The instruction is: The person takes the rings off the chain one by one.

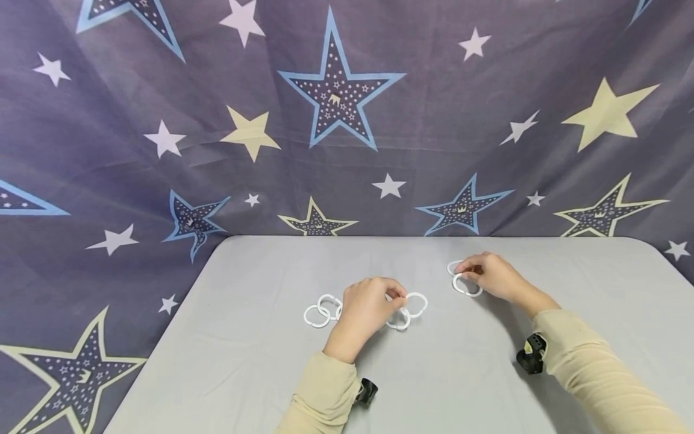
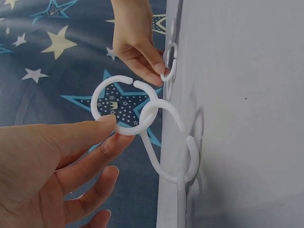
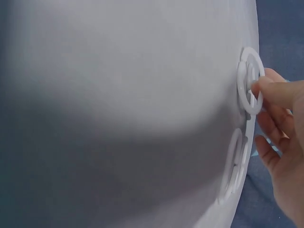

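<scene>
In the head view my left hand (image 1: 370,306) pinches a white plastic ring link (image 1: 426,301) between thumb and index finger. The left wrist view shows that link (image 2: 94,97) with a small gap in its rim, hooked through a second white link (image 2: 149,154), which joins a third below. Left of the hand, more linked rings (image 1: 316,326) lie on the table; the hand hides the middle of the row. Farther right, my right hand (image 1: 496,276) pinches another white ring link (image 3: 241,90) just above the table. A white ring (image 1: 449,267) sits right behind it, partly covered.
Both hands work over a grey-covered table (image 1: 228,374). A dark cloth with star prints (image 1: 347,175) hangs behind its far edge and along the left. Each wrist carries a small black camera (image 1: 367,392). Further white rings (image 3: 230,166) lie on the table in the right wrist view.
</scene>
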A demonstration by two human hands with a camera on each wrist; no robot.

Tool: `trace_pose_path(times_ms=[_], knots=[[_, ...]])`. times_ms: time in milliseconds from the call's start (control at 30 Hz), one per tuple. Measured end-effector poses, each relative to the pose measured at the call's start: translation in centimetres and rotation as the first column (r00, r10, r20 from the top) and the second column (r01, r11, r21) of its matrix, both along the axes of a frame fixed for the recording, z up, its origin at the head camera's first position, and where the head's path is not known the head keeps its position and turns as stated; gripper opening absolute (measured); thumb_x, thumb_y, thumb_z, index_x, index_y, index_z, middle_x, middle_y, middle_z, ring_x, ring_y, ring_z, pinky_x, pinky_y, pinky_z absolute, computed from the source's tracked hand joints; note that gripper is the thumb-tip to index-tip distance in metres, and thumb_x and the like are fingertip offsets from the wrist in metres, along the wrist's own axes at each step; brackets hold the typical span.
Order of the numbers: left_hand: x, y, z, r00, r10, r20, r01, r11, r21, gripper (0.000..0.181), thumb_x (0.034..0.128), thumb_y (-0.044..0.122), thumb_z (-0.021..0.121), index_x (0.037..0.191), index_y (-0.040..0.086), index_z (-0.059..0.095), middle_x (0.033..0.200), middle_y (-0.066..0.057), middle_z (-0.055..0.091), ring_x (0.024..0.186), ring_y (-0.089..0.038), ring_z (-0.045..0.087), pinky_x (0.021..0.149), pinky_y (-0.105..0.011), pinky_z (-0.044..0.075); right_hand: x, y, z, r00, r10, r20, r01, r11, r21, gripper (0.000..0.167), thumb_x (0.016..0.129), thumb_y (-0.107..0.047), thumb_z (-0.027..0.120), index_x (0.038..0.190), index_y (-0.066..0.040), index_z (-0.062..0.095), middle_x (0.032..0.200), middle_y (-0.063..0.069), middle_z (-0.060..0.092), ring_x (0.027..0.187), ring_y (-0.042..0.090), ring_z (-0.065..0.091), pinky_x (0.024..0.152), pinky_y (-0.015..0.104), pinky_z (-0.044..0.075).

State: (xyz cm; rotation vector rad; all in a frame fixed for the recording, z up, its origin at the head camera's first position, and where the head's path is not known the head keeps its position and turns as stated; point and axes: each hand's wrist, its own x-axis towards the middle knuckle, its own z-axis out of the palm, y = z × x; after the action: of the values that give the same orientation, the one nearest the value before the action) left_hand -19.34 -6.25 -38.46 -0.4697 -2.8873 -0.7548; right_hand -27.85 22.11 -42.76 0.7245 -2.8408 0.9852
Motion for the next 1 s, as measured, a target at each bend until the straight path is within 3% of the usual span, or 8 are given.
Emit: trace_pose_path(times_ms=[333, 667, 1000], knots=[[-0.10, 0.05, 0.05, 1.000, 0.006, 0.010, -0.006, 1.000, 0.015, 0.005, 0.0866, 0.031, 0.077, 0.091, 0.030, 0.077, 0.082, 0.021, 0.070, 0.080, -0.010, 0.065, 0.073, -0.034, 0.047, 0.12, 0.33, -0.01, 0.999, -0.023, -0.037, 0.024, 1.000, 0.017, 0.005, 0.082, -0.004, 0.078, 0.087, -0.004, 0.078, 0.080, 0.001, 0.070, 0.076, 0.014, 0.051, 0.068, 0.028, 0.045], [0.01, 0.10, 0.03, 1.000, 0.016, 0.008, -0.016, 0.999, 0.033, 0.004, 0.0871, 0.031, 0.076, 0.090, 0.029, 0.077, 0.082, 0.020, 0.070, 0.077, -0.007, 0.064, 0.072, -0.034, 0.047, 0.02, 0.26, -0.41, 0.997, -0.005, -0.075, 0.009, 0.999, 0.052, 0.005, 0.084, -0.009, 0.077, 0.088, -0.006, 0.078, 0.083, -0.001, 0.071, 0.081, 0.018, 0.055, 0.075, 0.036, 0.044], [-0.13, -0.03, -0.10, 1.000, 0.014, -0.001, -0.014, 1.000, 0.027, 0.004, 0.0868, 0.033, 0.076, 0.090, 0.030, 0.077, 0.081, 0.021, 0.069, 0.076, -0.007, 0.064, 0.070, -0.030, 0.047, 0.09, 0.19, -0.14, 0.998, -0.003, -0.056, 0.006, 0.999, 0.054, 0.005, 0.085, -0.009, 0.076, 0.090, -0.006, 0.077, 0.084, -0.001, 0.070, 0.080, 0.017, 0.055, 0.073, 0.034, 0.046]])
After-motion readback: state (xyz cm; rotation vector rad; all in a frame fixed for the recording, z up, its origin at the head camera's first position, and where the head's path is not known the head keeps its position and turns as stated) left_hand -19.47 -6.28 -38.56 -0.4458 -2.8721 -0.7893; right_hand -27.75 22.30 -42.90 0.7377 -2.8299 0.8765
